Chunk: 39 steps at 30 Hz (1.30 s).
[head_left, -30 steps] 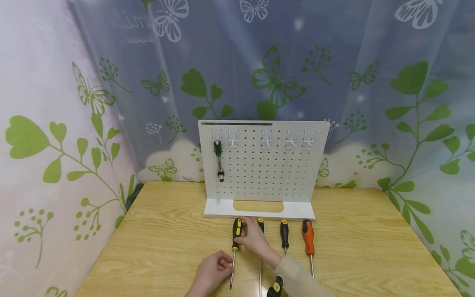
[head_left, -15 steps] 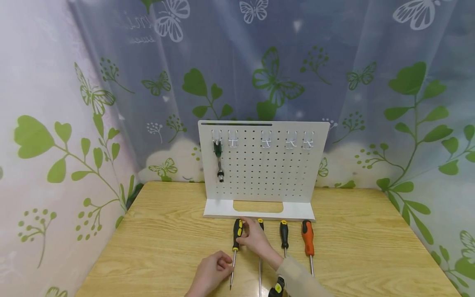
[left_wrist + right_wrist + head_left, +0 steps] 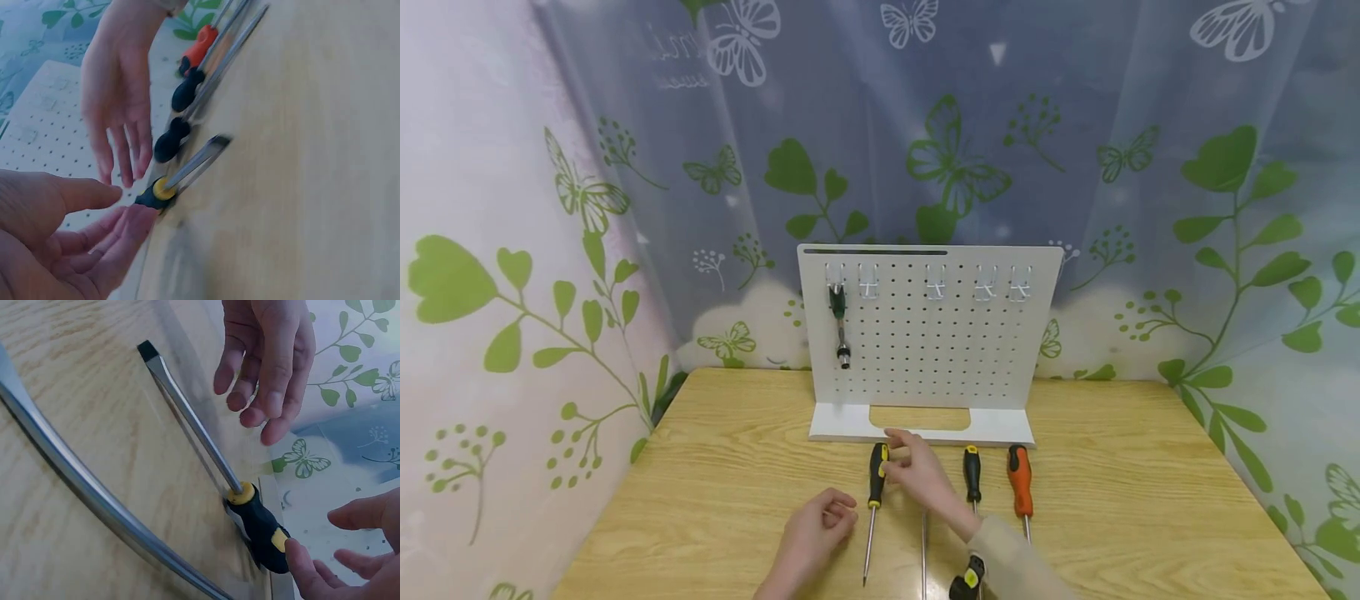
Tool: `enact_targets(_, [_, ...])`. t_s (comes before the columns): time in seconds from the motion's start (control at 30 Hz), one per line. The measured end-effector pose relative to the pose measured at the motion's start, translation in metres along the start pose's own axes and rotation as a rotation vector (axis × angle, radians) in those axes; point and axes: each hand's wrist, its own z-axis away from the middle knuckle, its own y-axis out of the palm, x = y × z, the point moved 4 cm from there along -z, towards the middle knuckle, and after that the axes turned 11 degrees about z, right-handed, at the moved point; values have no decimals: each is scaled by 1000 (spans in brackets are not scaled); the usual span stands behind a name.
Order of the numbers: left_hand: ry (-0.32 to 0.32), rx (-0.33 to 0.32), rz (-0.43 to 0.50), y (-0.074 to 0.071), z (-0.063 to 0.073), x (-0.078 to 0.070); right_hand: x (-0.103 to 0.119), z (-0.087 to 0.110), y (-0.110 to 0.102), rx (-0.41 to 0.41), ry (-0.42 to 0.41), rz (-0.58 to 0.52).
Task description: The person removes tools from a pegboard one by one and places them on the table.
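A flathead screwdriver (image 3: 877,473) with a black and yellow handle lies on the table, its blade pointing toward the person. Just right of its handle is my right hand (image 3: 922,477), fingers spread apart; in the right wrist view one fingertip is right at the handle (image 3: 265,528). My left hand (image 3: 817,532) rests left of the blade, apart from it, with loosely bent fingers and nothing in them. Beyond my right hand lie another black-handled screwdriver (image 3: 972,473) and an orange one (image 3: 1020,482). The right hand covers the handle of a further screwdriver, whose shaft (image 3: 924,550) shows below.
A white pegboard (image 3: 925,350) stands at the back of the wooden table (image 3: 715,483), with several clear hooks (image 3: 936,283) along its top. From the leftmost hook hangs a green-handled tool (image 3: 839,321). Another black and yellow handle (image 3: 968,577) lies at the front edge of view.
My left hand has drawn back left from the screwdriver's blade. My right hand's fingers have loosened from the handle and shifted slightly right; the screwdriver stays in place.
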Motion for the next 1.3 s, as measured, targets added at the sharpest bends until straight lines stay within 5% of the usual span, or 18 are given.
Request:
enact_targets(0.3, [62, -52, 200, -33, -27, -5, 7, -15, -22, -39, -67, -22])
enact_targets(0.83, [167, -96, 282, -79, -68, -38, 41, -51, -58, -25, -157, -110])
enact_targets(1.03, [178, -135, 305, -86, -89, -46, 52, -66, -66, -56, -191, -138])
enact_targets(1.3, [222, -227, 389, -76, -128, -43, 63, -82, -65, -67, -194, -180])
